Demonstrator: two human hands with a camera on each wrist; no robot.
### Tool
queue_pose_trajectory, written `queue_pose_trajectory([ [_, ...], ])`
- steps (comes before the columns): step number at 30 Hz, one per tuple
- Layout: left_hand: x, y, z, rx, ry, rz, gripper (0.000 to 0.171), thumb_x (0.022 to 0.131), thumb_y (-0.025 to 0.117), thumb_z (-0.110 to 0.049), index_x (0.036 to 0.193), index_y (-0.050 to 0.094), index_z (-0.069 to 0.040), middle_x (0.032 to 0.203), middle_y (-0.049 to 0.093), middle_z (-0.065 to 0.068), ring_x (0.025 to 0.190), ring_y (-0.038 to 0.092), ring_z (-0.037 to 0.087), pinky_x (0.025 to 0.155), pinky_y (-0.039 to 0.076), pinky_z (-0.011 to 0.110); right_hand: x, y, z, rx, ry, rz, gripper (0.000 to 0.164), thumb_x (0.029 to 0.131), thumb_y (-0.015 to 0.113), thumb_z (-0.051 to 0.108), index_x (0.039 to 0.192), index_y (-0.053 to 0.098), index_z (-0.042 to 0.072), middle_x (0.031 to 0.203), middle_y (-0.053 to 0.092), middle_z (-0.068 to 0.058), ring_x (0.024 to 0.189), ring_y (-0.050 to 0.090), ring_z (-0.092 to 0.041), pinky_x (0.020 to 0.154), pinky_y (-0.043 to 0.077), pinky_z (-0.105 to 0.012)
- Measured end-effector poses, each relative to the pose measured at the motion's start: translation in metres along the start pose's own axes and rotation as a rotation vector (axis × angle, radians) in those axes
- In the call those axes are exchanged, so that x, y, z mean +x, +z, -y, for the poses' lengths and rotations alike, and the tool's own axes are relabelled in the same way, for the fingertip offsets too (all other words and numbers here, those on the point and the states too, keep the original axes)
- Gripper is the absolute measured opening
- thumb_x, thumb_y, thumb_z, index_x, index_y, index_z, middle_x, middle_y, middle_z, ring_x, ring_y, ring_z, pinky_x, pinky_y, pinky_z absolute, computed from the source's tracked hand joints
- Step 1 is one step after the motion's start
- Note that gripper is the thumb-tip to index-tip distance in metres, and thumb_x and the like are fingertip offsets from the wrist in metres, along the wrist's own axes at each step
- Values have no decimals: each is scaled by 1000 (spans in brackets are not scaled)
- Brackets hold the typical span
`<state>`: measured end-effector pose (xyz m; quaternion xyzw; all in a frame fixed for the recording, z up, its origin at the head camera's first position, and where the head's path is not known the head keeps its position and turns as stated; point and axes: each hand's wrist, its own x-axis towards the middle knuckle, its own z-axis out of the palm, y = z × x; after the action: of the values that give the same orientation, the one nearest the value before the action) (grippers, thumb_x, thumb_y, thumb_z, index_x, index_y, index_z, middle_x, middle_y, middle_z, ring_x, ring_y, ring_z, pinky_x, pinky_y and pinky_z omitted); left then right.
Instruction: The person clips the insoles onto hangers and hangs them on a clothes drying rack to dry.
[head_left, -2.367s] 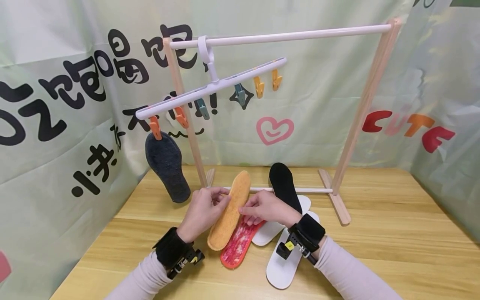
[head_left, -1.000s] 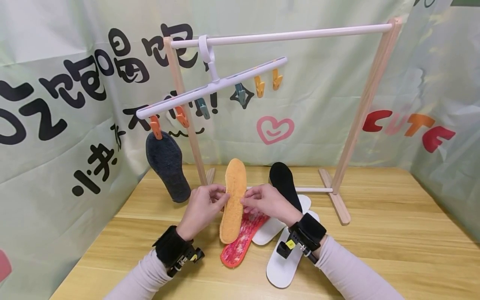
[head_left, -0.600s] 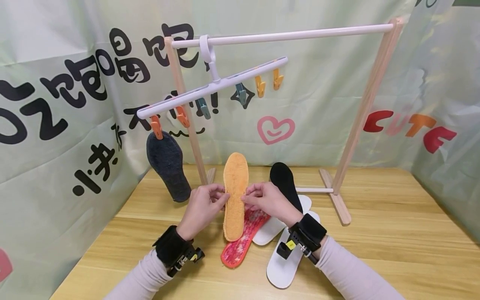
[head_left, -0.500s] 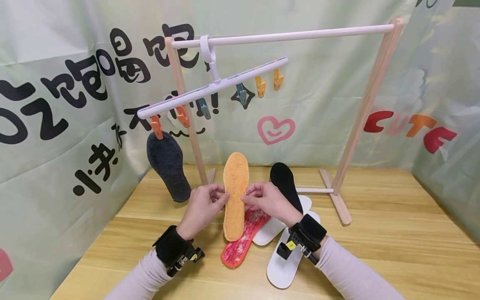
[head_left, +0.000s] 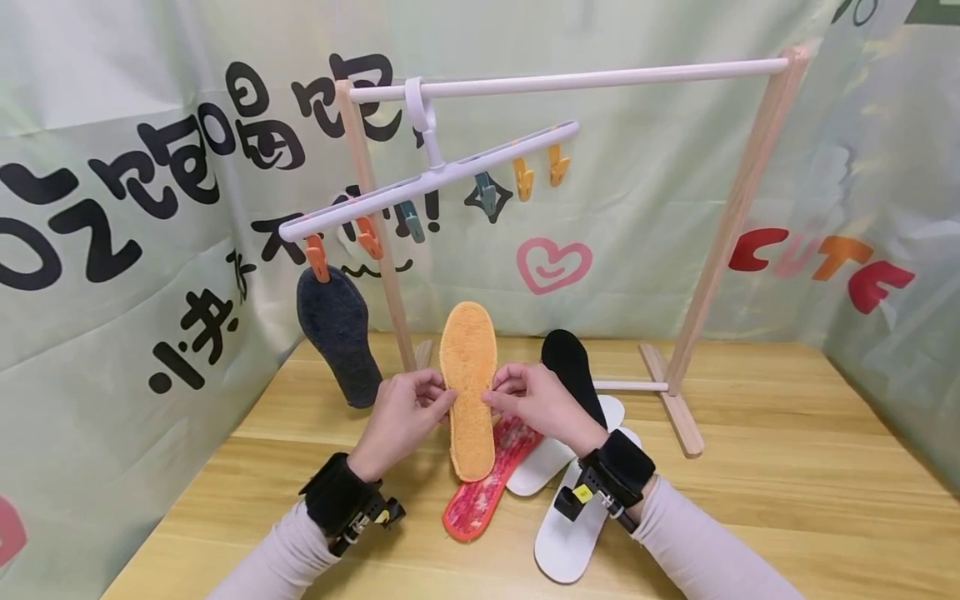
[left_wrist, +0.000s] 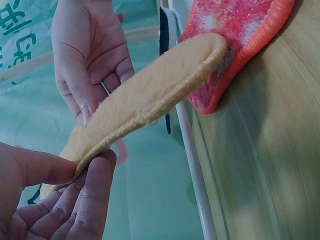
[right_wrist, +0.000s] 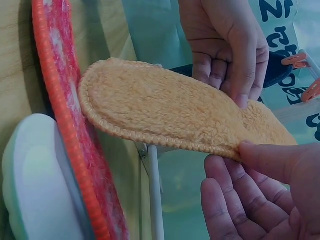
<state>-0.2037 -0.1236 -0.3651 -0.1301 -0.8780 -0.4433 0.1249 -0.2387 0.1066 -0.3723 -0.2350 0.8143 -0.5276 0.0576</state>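
Between my two hands an orange fuzzy insole point(head_left: 471, 392) stands nearly upright above the table, facing me. My left hand point(head_left: 401, 417) pinches its left edge at the middle with thumb and fingers. On the opposite edge, my right hand point(head_left: 543, 407) pinches it at about the same height. The left wrist view shows the orange insole point(left_wrist: 145, 85) from the side, with its stitched rim. Under its lower end lies a red patterned insole point(head_left: 472, 508), partly covered. A dark grey insole point(head_left: 337, 333) hangs from an orange clip point(head_left: 317, 258) at the hanger's left end.
A lilac hanger point(head_left: 435, 177), tilted down to the left, hooks over the rack's top bar point(head_left: 600, 79). Its other orange, teal and yellow clips hold nothing. White insoles point(head_left: 566, 546) and a black insole point(head_left: 570, 371) lie on the wooden table point(head_left: 787, 483) by my right hand.
The orange insole has turned from a slant to nearly upright and risen slightly. Both hands have kept their pinch, and the insoles on the table have stayed put.
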Motion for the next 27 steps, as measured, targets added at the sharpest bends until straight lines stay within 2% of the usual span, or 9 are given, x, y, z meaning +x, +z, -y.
queue_pose_trajectory([
  [3, -1, -3, 0, 6, 3, 6, 12, 97, 78, -11, 86, 72, -11, 78, 79, 0, 66, 73, 13, 59, 53, 21, 1, 0, 2, 2, -4, 4, 13, 101, 76, 15, 104, 70, 3, 94, 80, -10, 80, 76, -16, 82, 64, -55],
  [5, -2, -5, 2, 11, 3, 4, 13, 97, 78, -11, 86, 72, -12, 78, 79, 0, 64, 71, 6, 61, 55, 21, 3, 2, 2, 7, -3, 8, 13, 101, 76, 15, 105, 70, 3, 94, 80, -9, 82, 77, -22, 83, 64, -56],
  [8, -2, -8, 4, 1, -1, -1, 13, 98, 78, -10, 86, 72, -11, 80, 80, 1, 66, 73, 8, 65, 59, 22, 5, 3, 4, 1, -7, 18, 15, 101, 76, 17, 106, 71, 4, 96, 80, -9, 87, 77, -31, 83, 64, -57],
  [15, -3, -17, 9, -47, -14, 8, 8, 98, 78, -8, 91, 74, -7, 84, 81, 6, 77, 80, 28, 67, 63, 23, 14, 7, 8, -15, -65, 40, 12, 101, 76, 15, 104, 72, 4, 96, 82, -10, 90, 78, -38, 81, 64, -54],
  [22, -1, -28, 14, -47, -16, 11, 7, 99, 78, -12, 94, 75, -8, 83, 81, 4, 76, 80, 22, 69, 63, 22, 22, 11, 15, 7, -90, 55, 7, 102, 74, 10, 100, 71, 3, 93, 81, -11, 92, 78, -38, 84, 65, -55],
  [27, 2, -34, 16, -103, -8, 15, 8, 101, 76, -11, 97, 76, -4, 87, 81, 9, 82, 82, 30, 71, 66, 29, 28, 12, 21, 9, -86, 64, 7, 102, 74, 9, 99, 71, 3, 94, 81, -12, 95, 78, -39, 84, 65, -49],
])
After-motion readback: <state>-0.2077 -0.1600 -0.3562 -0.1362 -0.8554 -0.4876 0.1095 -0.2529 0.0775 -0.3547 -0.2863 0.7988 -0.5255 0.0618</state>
